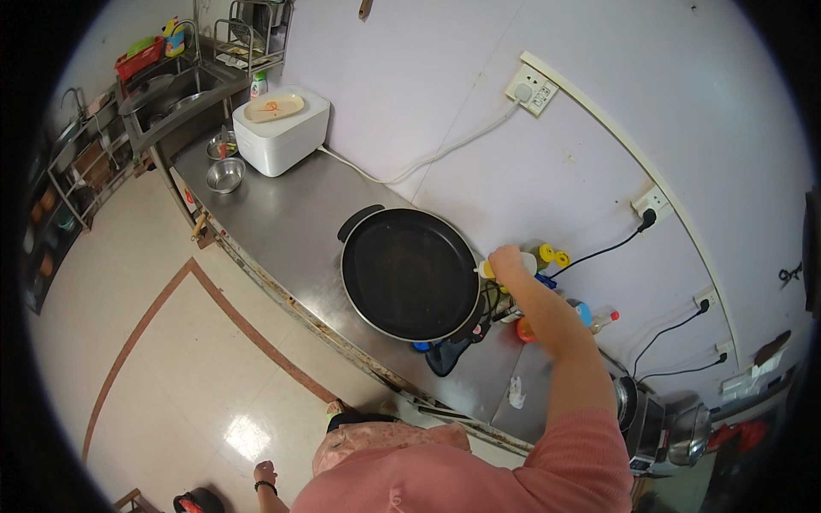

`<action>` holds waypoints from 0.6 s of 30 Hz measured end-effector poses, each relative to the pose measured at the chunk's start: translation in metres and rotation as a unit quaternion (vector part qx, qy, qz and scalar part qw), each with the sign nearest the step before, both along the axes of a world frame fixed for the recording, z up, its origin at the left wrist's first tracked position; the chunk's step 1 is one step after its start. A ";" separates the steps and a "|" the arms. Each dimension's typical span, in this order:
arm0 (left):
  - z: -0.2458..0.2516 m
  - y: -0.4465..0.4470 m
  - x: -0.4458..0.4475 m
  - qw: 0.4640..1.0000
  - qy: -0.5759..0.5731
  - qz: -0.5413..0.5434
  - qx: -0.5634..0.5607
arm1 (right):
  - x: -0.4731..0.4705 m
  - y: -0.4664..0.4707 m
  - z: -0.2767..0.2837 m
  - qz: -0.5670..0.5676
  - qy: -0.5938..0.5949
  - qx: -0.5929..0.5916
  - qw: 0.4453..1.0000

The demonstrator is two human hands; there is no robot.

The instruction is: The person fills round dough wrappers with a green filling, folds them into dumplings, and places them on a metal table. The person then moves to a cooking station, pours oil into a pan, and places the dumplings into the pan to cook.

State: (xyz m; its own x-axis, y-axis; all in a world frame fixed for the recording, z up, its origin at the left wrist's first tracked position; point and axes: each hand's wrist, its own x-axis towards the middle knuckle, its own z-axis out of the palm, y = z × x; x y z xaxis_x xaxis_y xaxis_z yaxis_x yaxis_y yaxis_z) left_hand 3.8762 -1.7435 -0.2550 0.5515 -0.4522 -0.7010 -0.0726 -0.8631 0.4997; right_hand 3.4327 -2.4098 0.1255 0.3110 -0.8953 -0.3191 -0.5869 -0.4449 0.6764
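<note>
My right hand (507, 263) is closed around a squeeze bottle (486, 270) with a pale nozzle, tilted so that the nozzle lies at the right rim of a wide round black pan (410, 276). The pan sits on the steel counter (295, 211), and its dark surface shows no food. Beside the bottle, partly behind my right hand, stand bottles with yellow caps (546, 252). My left hand (265, 473), with a dark beaded bracelet at the wrist, hangs low over the floor, away from the counter; its fingers look curled, and no object shows in it.
A white appliance (282, 131) bears a beige tray (274, 109) with orange scraps. Left of it are a steel bowl (226, 176) and a sink (192, 96). Power cords run to wall sockets. A crumpled tissue (516, 392) lies near the counter's front edge. A red-capped bottle (604, 320) stands by the wall.
</note>
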 end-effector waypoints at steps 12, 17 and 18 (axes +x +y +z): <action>0.048 -0.008 -0.030 0.988 0.056 0.069 0.124 | 0.100 0.023 0.011 0.103 -0.070 0.111 0.986; 0.047 -0.009 -0.010 0.984 0.057 0.161 0.050 | 0.109 0.018 0.003 0.061 -0.057 0.062 0.995; 0.046 -0.010 -0.006 0.985 0.044 0.154 0.066 | 0.106 0.019 0.001 0.059 -0.008 0.125 0.990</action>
